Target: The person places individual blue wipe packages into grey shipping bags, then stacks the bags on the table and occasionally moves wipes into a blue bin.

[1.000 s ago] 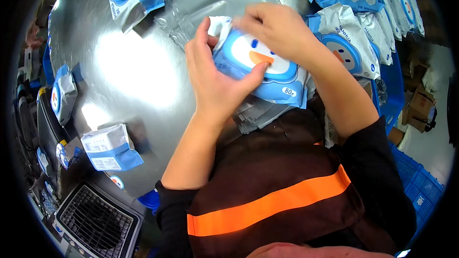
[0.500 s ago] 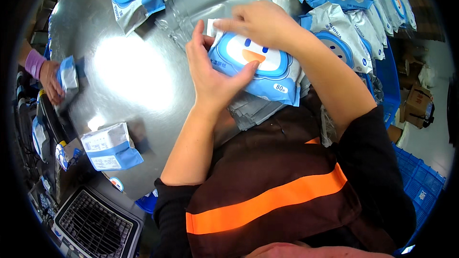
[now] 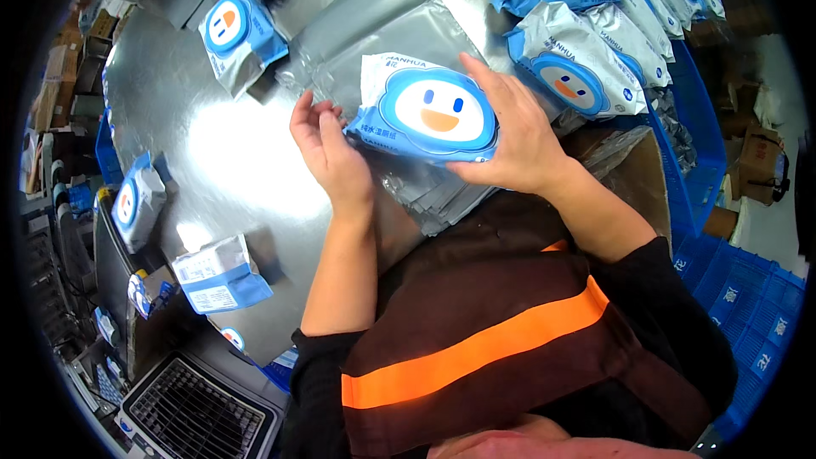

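Observation:
A blue-and-white pack of wet wipes (image 3: pixel 436 114), with a smiling face in a cloud shape on its front, is tilted above the grey plastic bags. My right hand (image 3: pixel 523 136) grips its right end, thumb below and fingers over the far side. Beside the pack's left end is my left hand (image 3: pixel 334 157), fingers apart and loosely bent; whether it brushes the near left corner I cannot tell. Beneath the pack lies a stack of grey plastic mailing bags (image 3: pixel 374 21) on the metal table (image 3: pixel 229 110).
Several wipes packs (image 3: pixel 578 64) crowd a blue crate (image 3: pixel 695 178) at the right. More lie at the left: one face-up pack (image 3: pixel 242 34), one near the edge (image 3: pixel 138 202), one showing its back (image 3: pixel 223 276). A black-grilled device (image 3: pixel 200 408) stands at the lower left.
My right hand has moved from the pack's far left corner to its right end. My left hand has let go. Another person's hand has left the pack at the left edge.

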`<action>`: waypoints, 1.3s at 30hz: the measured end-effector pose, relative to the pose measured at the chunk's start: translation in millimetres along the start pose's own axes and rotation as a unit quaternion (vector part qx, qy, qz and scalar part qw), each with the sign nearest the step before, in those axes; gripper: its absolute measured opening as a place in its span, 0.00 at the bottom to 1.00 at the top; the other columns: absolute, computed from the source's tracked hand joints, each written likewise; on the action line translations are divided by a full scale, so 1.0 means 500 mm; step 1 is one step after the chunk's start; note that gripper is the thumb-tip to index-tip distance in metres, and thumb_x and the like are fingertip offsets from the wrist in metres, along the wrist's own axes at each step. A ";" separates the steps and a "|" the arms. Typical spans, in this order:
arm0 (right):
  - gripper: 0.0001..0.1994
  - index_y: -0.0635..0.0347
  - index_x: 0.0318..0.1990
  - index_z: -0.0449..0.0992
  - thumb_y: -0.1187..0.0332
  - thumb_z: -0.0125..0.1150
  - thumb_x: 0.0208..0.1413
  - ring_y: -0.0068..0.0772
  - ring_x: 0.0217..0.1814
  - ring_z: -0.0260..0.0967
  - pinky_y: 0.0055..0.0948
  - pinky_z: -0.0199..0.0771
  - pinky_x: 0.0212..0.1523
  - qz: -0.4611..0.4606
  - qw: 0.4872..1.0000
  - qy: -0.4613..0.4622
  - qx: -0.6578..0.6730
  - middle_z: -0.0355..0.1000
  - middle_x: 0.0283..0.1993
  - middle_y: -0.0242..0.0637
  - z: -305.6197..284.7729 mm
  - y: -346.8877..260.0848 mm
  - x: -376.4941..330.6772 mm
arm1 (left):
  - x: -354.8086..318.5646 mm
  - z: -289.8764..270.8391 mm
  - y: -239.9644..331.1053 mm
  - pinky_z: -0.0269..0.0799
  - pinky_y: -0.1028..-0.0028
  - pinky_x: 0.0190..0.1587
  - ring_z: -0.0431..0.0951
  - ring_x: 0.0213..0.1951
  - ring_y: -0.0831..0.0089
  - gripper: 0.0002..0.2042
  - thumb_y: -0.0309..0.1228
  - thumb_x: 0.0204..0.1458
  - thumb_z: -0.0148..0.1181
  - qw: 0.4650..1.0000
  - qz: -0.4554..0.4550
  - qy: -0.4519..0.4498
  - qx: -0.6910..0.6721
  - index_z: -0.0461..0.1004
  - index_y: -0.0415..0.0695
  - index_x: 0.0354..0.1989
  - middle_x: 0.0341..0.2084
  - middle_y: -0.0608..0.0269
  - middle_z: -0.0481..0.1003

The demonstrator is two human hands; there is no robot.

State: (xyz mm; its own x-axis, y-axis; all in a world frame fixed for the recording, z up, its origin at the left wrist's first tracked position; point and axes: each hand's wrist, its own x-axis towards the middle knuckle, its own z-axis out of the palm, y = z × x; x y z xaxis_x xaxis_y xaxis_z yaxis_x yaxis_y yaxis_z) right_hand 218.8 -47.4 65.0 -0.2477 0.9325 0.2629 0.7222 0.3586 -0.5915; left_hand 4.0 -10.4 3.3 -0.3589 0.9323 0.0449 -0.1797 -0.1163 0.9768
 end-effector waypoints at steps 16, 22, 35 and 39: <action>0.46 0.66 0.65 0.63 0.65 0.80 0.34 0.36 0.59 0.69 0.31 0.68 0.61 0.111 0.947 -0.027 0.301 0.70 0.57 0.45 -0.161 0.039 -0.035 | -0.016 0.008 0.092 0.74 0.61 0.43 0.76 0.40 0.54 0.06 0.29 0.46 0.66 0.724 0.229 -0.347 0.550 0.82 0.45 0.32 0.35 0.58 0.77; 0.46 0.64 0.62 0.68 0.57 0.79 0.30 0.46 0.61 0.68 0.39 0.65 0.64 0.098 0.968 -0.136 0.184 0.70 0.59 0.48 -0.198 0.058 -0.095 | -0.004 0.028 0.097 0.74 0.60 0.43 0.76 0.39 0.54 0.07 0.33 0.46 0.67 0.754 0.229 -0.358 0.501 0.82 0.46 0.32 0.34 0.58 0.77; 0.38 0.60 0.58 0.71 0.58 0.76 0.35 0.48 0.61 0.69 0.46 0.59 0.69 0.003 0.993 -0.118 0.012 0.73 0.55 0.45 -0.205 0.053 -0.100 | 0.012 0.045 0.102 0.75 0.66 0.37 0.79 0.33 0.59 0.11 0.37 0.49 0.69 0.729 0.157 -0.423 0.514 0.83 0.43 0.36 0.32 0.59 0.78; 0.38 0.60 0.58 0.71 0.58 0.76 0.35 0.47 0.60 0.69 0.45 0.59 0.69 -0.017 0.994 -0.112 0.002 0.73 0.55 0.45 -0.206 0.055 -0.100 | 0.008 0.041 0.091 0.75 0.64 0.37 0.79 0.34 0.58 0.08 0.34 0.50 0.68 0.735 0.189 -0.440 0.480 0.83 0.44 0.36 0.31 0.59 0.78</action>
State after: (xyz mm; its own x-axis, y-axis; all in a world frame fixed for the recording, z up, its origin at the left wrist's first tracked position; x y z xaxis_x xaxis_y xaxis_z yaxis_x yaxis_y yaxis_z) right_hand 317.3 -88.5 114.1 -0.4096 0.9061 0.1063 0.7085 0.3893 -0.5886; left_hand 13.2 -4.9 52.2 0.5905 0.8051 0.0562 0.6610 -0.5224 0.5386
